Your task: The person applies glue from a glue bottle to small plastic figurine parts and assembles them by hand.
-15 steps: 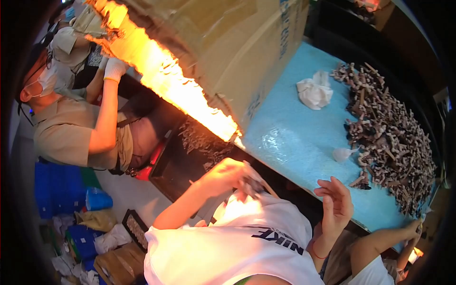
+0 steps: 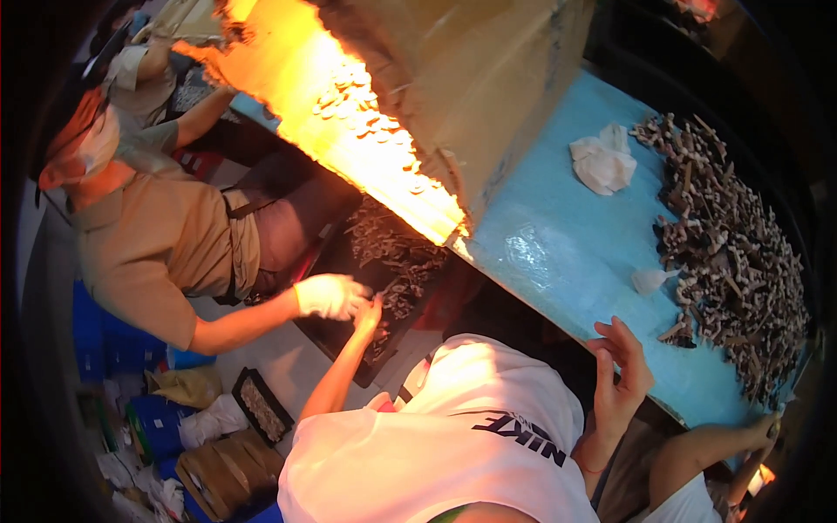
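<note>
My left hand (image 2: pixel 369 316) reaches over a dark tray (image 2: pixel 349 356) of small knobbly brownish pieces (image 2: pixel 399 266). Its fingers look bunched together, and what they hold, if anything, is too small to make out. Right beside it, close to touching, is a co-worker's white-gloved hand (image 2: pixel 333 297). My right hand (image 2: pixel 621 376) is raised by the near edge of the blue tabletop (image 2: pixel 558 253), fingers apart and nothing in them. A big heap of similar knobbly pieces (image 2: pixel 732 261) lies on the tabletop's right side.
A large cardboard box (image 2: pixel 488 96) with a brightly lit torn edge stands on the table. Crumpled white tissue (image 2: pixel 603 160) and a small white object (image 2: pixel 652 280) lie near the heap. Blue bins (image 2: pixel 157 427) and bags stand at lower left. Another person's arm (image 2: pixel 706 449) reaches in at right.
My left hand has moved from in front of my shirt out left to the tray; the dark piece it held is no longer discernible. The co-worker's gloved hand has come down beside it. My right hand stays open.
</note>
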`<state>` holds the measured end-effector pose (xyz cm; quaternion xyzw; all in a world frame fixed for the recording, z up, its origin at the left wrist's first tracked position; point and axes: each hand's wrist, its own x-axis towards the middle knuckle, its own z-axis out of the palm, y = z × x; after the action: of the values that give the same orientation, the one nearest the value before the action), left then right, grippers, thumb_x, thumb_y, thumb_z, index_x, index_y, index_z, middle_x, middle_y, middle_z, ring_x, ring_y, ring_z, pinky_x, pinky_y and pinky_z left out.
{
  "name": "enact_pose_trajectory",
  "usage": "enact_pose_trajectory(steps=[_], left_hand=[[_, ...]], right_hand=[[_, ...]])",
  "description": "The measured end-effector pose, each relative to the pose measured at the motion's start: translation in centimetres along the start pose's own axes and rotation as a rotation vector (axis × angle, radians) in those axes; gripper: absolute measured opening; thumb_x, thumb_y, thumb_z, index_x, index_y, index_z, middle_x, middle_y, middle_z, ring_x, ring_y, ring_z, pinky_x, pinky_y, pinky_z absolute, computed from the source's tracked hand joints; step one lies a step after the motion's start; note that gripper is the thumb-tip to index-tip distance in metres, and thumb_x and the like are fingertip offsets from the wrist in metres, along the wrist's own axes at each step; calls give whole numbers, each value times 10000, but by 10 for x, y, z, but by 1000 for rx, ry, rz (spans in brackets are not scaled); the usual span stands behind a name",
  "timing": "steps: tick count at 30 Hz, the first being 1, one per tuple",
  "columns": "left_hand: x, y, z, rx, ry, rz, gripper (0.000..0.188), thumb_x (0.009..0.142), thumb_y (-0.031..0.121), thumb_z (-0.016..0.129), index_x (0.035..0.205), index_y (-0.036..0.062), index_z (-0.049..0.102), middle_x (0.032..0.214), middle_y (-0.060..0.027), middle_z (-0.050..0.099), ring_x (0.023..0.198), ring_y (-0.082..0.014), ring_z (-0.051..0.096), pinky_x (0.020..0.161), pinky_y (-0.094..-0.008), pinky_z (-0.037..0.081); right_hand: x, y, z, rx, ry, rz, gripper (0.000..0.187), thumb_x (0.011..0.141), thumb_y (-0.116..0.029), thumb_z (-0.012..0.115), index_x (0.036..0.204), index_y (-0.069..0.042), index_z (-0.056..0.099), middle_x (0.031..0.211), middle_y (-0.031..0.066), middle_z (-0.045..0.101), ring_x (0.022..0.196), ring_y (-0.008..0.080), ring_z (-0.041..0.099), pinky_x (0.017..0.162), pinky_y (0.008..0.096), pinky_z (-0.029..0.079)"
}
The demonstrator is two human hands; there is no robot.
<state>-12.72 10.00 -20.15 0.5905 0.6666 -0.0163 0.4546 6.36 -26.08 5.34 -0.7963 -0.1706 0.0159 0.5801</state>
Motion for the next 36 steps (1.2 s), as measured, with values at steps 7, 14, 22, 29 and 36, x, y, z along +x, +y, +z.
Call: enact_pose_trajectory(steps=[7,14,22,29,36], left_hand=[[-74,48,-17,810,28,853,207,751,210,608,730,11,664,696,-198,614,683,-353,613,611,-427,475],[-197,164,27,236,-335,1697,119,720,-15,606,838,-13,618,834,-126,628,716,-266,618,604,-312,501],[-273,205,80,67,-622,2045,181,710,47,655,886,20,628,861,-97,630,651,-221,608,547,-284,485],[-285,239,100,23,-418,1857,165,733,16,631,896,22,613,883,-95,611,709,-245,610,576,-314,499],[-248,228,48,-70,-441,1908,214,642,-68,643,837,17,624,818,-105,625,623,-229,601,529,-298,489]], right_hand=[[3,20,-21,-191,156,-91,252,748,73,586,994,16,591,878,136,637,706,210,630,652,281,483],[9,46,-79,-454,419,-56,264,743,43,595,1004,2,581,973,150,582,837,278,574,678,312,468],[15,50,-89,-716,288,-33,501,664,-28,687,1135,-46,516,1142,171,475,1030,351,459,860,393,398],[35,34,-68,-650,351,-121,340,697,18,641,1029,-18,574,1130,152,495,1014,326,487,826,382,420],[25,31,-70,-714,395,-279,259,772,59,561,1021,-4,594,1098,154,544,974,297,532,778,342,459]])
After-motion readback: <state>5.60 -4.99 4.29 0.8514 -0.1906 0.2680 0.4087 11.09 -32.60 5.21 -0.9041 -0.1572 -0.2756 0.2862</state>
